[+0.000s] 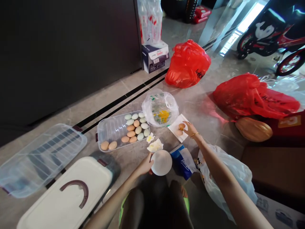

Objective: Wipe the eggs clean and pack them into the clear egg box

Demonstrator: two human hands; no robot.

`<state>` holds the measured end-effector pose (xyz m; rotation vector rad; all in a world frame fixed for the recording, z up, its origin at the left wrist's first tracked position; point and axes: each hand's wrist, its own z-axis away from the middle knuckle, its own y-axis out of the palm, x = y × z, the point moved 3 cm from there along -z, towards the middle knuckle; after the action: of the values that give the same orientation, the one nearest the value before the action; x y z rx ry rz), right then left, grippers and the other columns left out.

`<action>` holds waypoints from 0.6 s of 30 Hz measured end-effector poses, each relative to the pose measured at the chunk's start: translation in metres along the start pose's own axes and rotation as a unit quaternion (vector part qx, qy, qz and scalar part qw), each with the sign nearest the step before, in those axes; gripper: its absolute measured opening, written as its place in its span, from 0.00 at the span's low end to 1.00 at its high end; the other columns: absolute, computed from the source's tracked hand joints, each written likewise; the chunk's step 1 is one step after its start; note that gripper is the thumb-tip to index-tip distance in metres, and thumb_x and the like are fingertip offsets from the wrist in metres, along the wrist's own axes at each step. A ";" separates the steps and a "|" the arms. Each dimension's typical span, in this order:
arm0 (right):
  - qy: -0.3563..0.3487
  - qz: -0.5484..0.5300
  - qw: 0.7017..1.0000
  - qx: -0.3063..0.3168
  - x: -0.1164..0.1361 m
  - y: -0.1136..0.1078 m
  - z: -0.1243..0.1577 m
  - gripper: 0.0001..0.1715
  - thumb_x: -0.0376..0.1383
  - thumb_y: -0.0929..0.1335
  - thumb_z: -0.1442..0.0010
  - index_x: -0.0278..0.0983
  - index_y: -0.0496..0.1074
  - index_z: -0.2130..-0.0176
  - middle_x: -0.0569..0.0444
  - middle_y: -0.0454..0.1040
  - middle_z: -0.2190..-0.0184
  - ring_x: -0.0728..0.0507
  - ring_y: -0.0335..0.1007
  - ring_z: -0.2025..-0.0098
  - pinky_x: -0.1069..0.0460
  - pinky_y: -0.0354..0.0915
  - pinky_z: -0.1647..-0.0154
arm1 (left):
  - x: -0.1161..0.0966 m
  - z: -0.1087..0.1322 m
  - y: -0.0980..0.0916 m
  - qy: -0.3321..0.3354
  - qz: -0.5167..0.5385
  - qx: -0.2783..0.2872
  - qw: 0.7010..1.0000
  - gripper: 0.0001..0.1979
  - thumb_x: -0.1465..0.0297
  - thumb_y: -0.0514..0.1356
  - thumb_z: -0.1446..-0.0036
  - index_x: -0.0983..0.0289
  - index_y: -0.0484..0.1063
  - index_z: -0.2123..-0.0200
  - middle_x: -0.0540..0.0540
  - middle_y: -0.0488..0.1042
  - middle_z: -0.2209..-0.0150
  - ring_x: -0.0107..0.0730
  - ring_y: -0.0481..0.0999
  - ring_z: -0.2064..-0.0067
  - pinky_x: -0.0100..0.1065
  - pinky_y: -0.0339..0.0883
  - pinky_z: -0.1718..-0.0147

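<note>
My left hand point(145, 164) grips the left rim of a round white bowl point(162, 163) near my knees. Farther out, my right hand point(190, 129) has its fingers closed on a brown egg point(181, 126). That egg is over a white paper towel point(175, 129), where another brown egg point(179, 132) lies. Crumpled, yellow-stained tissues point(155, 145) sit just beyond the bowl. To the left is a clear plastic box point(111, 125) with brown and pale eggs point(131, 128) grouped mostly at its right end.
A plastic bag point(160, 109) touches the egg box. A blue tissue pack point(184, 161) lies beside the bowl. A second clear container point(45, 156) and a white lid point(71, 194) are at left. Red bags point(188, 65), a squash point(254, 128) and a bicycle point(269, 41) stand beyond.
</note>
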<state>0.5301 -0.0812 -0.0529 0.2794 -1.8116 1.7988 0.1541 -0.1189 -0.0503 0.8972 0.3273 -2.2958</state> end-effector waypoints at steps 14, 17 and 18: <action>-0.002 -0.015 0.993 0.115 -0.008 0.006 -0.028 0.24 0.30 0.73 0.54 0.38 0.77 0.54 0.48 0.77 0.55 0.40 0.73 0.56 0.47 0.67 0.50 | 0.001 -0.011 -0.005 0.009 0.103 -0.014 0.995 0.32 0.55 0.59 0.43 0.65 0.51 0.43 0.53 0.74 0.68 0.31 0.76 0.79 0.31 0.73 0.82; 0.023 -0.044 0.992 0.119 -0.013 0.003 -0.032 0.24 0.30 0.73 0.56 0.38 0.78 0.55 0.51 0.79 0.59 0.41 0.74 0.59 0.48 0.68 0.54 | -0.014 -0.017 -0.012 0.020 0.107 -0.017 0.994 0.33 0.55 0.60 0.43 0.65 0.50 0.42 0.56 0.74 0.65 0.32 0.78 0.77 0.32 0.74 0.81; 0.032 -0.055 0.991 0.118 -0.014 0.001 -0.033 0.24 0.30 0.73 0.56 0.38 0.78 0.55 0.52 0.79 0.61 0.41 0.74 0.61 0.48 0.68 0.55 | -0.020 -0.020 -0.013 0.019 0.110 -0.015 0.994 0.33 0.56 0.60 0.42 0.65 0.50 0.42 0.56 0.74 0.66 0.33 0.78 0.77 0.32 0.74 0.81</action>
<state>0.5491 -0.0521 -0.0636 0.4007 -1.5108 1.9206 0.1669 -0.0905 -0.0520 0.9165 0.2643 -2.0691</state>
